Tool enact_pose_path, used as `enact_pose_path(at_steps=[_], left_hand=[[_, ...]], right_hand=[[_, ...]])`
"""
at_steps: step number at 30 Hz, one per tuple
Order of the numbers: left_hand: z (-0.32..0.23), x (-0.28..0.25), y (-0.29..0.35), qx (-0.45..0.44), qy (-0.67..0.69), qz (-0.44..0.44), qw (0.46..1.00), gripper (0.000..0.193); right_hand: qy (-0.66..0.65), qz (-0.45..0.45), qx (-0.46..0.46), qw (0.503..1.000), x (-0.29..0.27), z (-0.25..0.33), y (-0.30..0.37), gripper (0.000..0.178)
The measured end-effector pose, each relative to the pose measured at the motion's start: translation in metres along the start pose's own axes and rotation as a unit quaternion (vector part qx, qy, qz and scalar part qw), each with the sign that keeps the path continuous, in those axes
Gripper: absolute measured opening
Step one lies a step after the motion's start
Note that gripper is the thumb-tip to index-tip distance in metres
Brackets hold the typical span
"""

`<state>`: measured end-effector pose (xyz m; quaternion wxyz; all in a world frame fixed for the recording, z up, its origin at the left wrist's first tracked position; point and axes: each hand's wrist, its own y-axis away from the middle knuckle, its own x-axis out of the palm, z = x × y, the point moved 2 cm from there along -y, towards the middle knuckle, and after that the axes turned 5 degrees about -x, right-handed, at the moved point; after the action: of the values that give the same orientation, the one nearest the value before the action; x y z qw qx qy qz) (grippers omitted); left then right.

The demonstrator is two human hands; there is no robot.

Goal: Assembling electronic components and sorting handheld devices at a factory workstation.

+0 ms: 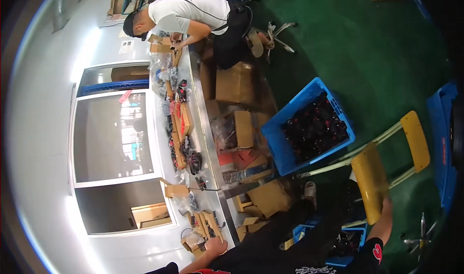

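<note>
Pressing against the chair, the right hand (pixel 385 205) meets the edge of its yellow seat at the person's right; its fingers are partly hidden, so how tightly they close I cannot tell. The left hand (pixel 216 245) lies loosely curled at the edge of the counter (pixel 207 143), beside a cardboard tray (pixel 209 222) of small dark parts; whether it holds anything I cannot tell. White lettering crosses the dark shirt (pixel 314 270), too small to read, and a red-and-white emblem marks its sleeve. The chair (pixel 369 177) has a smooth, slightly curved seat and backrest on pale tubular legs. Under it sits a small blue crate (pixel 360 231). Beyond, a larger ribbed plastic crate (pixel 276 146) is heaped with black pieces flecked red. A blue bin (pixel 441 129) at the far right carries reddish print, illegible. Along the metal-edged counter lie brown cartons, crinkled clear plastic and coiled black parts. Farthest, a co-worker (pixel 188 8) in white bends over it.
</note>
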<state>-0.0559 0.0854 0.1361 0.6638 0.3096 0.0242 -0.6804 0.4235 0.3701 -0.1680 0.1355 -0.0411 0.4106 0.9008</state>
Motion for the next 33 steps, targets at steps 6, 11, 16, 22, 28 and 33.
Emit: enact_pose_path(at_steps=[6, 11, 16, 22, 28, 33], left_hand=[[-0.015, -0.013, -0.027, -0.002, -0.003, 0.023, 1.000, 0.052], [-0.050, -0.036, -0.015, 0.046, 0.051, -0.003, 0.998, 0.049], [-0.050, -0.028, -0.012, 0.042, 0.077, -0.013, 0.996, 0.043], [-0.048, -0.002, -0.020, 0.012, 0.028, 0.053, 0.998, 0.045], [-0.072, -0.004, -0.023, 0.086, 0.101, 0.052, 0.990, 0.045], [-0.069, -0.015, -0.029, 0.132, 0.172, 0.037, 0.975, 0.043]], right_hand=[[-0.090, 0.039, 0.091, 0.991, 0.035, -0.116, -0.062, 0.057], [-0.138, 0.065, 0.142, 0.978, 0.028, -0.175, -0.046, 0.059], [-0.180, 0.100, 0.154, 0.966, -0.005, -0.260, -0.053, 0.061], [-0.237, 0.134, 0.205, 0.940, -0.054, -0.439, -0.121, 0.063], [-0.273, 0.124, 0.271, 0.915, -0.091, -0.463, -0.098, 0.065], [-0.331, 0.154, 0.276, 0.889, -0.042, -0.338, -0.076, 0.068]])
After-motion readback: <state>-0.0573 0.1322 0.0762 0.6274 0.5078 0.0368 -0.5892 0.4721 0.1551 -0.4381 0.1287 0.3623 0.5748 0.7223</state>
